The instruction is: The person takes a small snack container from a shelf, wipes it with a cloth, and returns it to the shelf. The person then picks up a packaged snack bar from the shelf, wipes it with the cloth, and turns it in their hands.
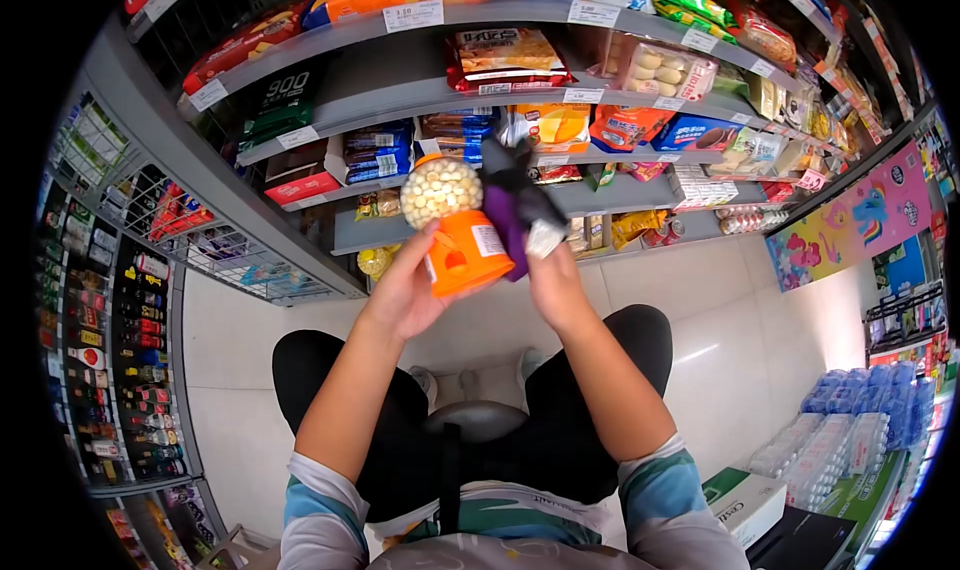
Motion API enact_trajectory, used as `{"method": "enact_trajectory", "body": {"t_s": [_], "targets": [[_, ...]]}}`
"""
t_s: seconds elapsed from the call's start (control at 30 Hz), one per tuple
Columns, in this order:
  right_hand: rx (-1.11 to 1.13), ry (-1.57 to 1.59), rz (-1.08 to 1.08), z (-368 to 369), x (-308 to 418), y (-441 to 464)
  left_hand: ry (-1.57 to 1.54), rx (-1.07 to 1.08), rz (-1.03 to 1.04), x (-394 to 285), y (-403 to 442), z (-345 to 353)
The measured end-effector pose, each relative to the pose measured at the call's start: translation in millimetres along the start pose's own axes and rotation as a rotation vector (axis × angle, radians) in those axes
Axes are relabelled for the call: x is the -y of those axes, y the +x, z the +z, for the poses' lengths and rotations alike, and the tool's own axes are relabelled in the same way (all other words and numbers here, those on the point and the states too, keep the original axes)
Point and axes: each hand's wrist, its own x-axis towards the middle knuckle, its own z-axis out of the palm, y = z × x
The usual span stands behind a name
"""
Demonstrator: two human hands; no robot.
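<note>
My left hand (pixel 405 288) is wrapped round the orange base of a candy dispenser (pixel 466 254), which has a clear round globe full of pale balls on top. A white barcode label shows on the orange part. My right hand (pixel 553 282) grips a dark, blurred item (pixel 528 195) in black and purple with a small white label. The purple part lies against the right side of the orange base. Both items are in front of the lower shelves, above my knees.
Shelves (pixel 360 100) of packaged snacks span the front. A drinks rack (pixel 120 360) stands at the left. At the lower right are wrapped bottles (pixel 835 440) and a white-and-green carton (pixel 745 505). Tiled floor (pixel 725 345) shows around my legs.
</note>
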Motion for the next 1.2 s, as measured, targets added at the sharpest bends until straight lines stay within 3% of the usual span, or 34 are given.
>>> {"method": "enact_trajectory", "body": {"t_s": [0.03,0.17,0.23,0.27,0.33,0.4,0.47,0.57,0.83,1.0,1.2], "targets": [[0.164,-0.023,0.078,7.5,23.4,-4.0,-0.008,-0.008,-0.002,1.6,3.5,-6.9],[0.216,-0.174,-0.033,15.5,-9.8,5.6,-0.186,-0.085,0.018,6.5,13.5,-32.2],[0.163,-0.197,-0.146,17.1,-27.2,11.2,-0.407,-0.059,0.053,11.3,19.4,-42.5],[0.163,-0.199,-0.134,18.8,-31.9,9.9,-0.353,-0.201,0.071,13.9,24.3,-47.0],[0.085,-0.290,-0.111,30.3,-26.1,7.3,-0.416,-0.219,0.068,19.3,31.0,-56.5],[0.173,-0.550,-0.266,46.1,-29.8,7.5,-0.438,-0.295,0.112,25.7,38.5,-65.9],[0.283,-0.917,-0.408,55.9,-36.2,7.6,-0.499,-0.327,0.014,30.0,39.9,-69.2],[0.332,-0.996,-0.453,61.5,-42.0,8.6,-0.484,-0.410,-0.039,26.0,33.8,-62.1],[0.486,-0.869,-0.407,52.2,-57.5,16.4,-0.503,-0.333,-0.008,26.8,24.4,-92.7],[0.238,-0.802,-0.368,63.2,-67.6,3.3,-0.429,-0.369,0.104,25.3,15.4,-66.8],[0.291,-0.890,-0.314,64.9,-72.8,-21.3,-0.449,-0.360,0.125,33.3,3.5,-87.7]]}}
